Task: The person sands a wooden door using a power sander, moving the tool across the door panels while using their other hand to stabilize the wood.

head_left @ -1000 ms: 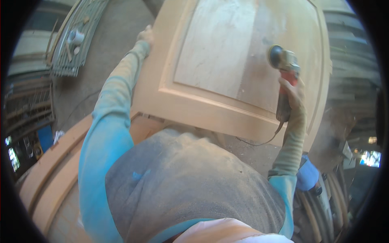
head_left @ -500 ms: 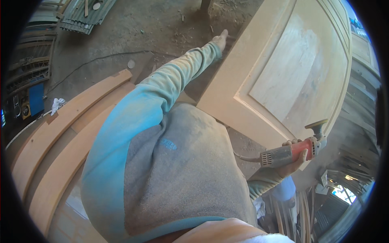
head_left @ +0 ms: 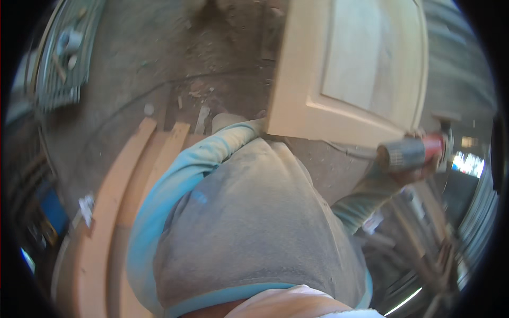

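My right hand is wrapped around a red and dark grey angle grinder with a disc-shaped head, held out past the near right corner of a pale wooden panel door. The grinder's head points away from me, apart from the door. A cord runs from its back end behind the door's near edge. My left arm, in a dusty light blue sleeve, reaches to the door's near left corner. The fingers of that hand are hidden or blurred there, and whether they touch the door does not show.
Long brown boards lie at my left, with a crumpled white cloth beside them. Corrugated sheets are at the far left. A dark cord crosses the dusty floor. Timber pieces are stacked at the right.
The view has turned, so the door now appears more upright. My left hand has drawn back from the door's far left side to its near corner. The grinder is now farther right and higher.
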{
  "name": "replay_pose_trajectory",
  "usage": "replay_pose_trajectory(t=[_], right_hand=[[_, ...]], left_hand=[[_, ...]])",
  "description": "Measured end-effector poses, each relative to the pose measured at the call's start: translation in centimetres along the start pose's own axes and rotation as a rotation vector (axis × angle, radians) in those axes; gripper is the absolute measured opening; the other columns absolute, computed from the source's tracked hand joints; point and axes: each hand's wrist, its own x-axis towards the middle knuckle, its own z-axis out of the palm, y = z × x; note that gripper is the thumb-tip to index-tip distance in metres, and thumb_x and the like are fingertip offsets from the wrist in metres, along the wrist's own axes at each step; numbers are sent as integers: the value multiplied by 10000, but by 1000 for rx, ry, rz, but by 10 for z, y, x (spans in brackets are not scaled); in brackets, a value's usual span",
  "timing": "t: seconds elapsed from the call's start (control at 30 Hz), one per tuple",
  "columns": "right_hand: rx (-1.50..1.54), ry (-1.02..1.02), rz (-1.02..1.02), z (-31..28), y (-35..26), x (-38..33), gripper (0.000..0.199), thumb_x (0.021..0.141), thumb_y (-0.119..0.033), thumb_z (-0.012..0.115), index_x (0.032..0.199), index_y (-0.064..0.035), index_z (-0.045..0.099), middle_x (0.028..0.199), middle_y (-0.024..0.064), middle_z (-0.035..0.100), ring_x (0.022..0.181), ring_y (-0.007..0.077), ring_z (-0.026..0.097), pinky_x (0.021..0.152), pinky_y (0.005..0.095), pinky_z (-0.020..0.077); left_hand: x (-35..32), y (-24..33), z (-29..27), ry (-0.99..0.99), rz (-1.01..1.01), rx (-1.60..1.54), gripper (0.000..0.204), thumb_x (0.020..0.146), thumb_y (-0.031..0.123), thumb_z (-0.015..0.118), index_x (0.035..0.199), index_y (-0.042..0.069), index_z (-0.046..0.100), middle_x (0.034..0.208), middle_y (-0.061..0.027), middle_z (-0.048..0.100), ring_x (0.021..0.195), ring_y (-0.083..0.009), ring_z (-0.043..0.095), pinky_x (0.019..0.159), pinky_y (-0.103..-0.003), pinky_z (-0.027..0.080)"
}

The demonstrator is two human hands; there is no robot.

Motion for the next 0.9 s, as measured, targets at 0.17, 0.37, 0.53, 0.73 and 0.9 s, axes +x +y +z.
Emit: replay_pose_trajectory(t=[0.17, 0.37, 0.53, 0.73, 0.9], right_hand=[[168, 173, -57, -29, -30, 5, 489, 952, -425, 681, 1310, -105, 590, 1100, 194, 593, 974, 307, 627, 873, 441, 583], [273, 196, -76, -115, 9, 46, 466, 953, -401, 677, 1289, -92, 585, 1090, 204, 572, 988, 318, 609, 894, 454, 579], [462, 195, -33, -168, -2, 23, 489, 960, -419, 659, 1264, -47, 570, 1058, 199, 579, 965, 323, 619, 883, 434, 564], [605, 296, -179, -257, -49, 7, 448, 949, -313, 708, 1254, -22, 557, 1121, 176, 481, 1031, 287, 519, 904, 400, 542], [293, 514, -407, -191, -124, -33, 395, 948, -297, 688, 1230, -49, 564, 1079, 152, 467, 988, 249, 492, 860, 375, 516]], left_hand=[[10, -22, -7, -66, 13, 78, 706, 919, 393, 712, 1496, 51, 493, 1456, -239, 589, 1332, -418, 571, 1141, -466, 443], [79, -26, 8, -72, 51, 75, 749, 904, 366, 728, 1521, 41, 455, 1470, -240, 574, 1349, -411, 553, 1159, -460, 425], [144, 10, 58, -122, 156, 39, 789, 891, 344, 742, 1542, 33, 424, 1481, -242, 561, 1363, -404, 538, 1174, -456, 411], [242, 143, 99, -247, 406, 342, 761, 909, 328, 725, 1546, 52, 414, 1447, -267, 576, 1326, -443, 557, 1170, -461, 417], [267, 173, 105, -689, 559, 528, 585, 930, 336, 696, 1449, 105, 560, 1372, -228, 649, 1305, -442, 578, 1122, -487, 450]])
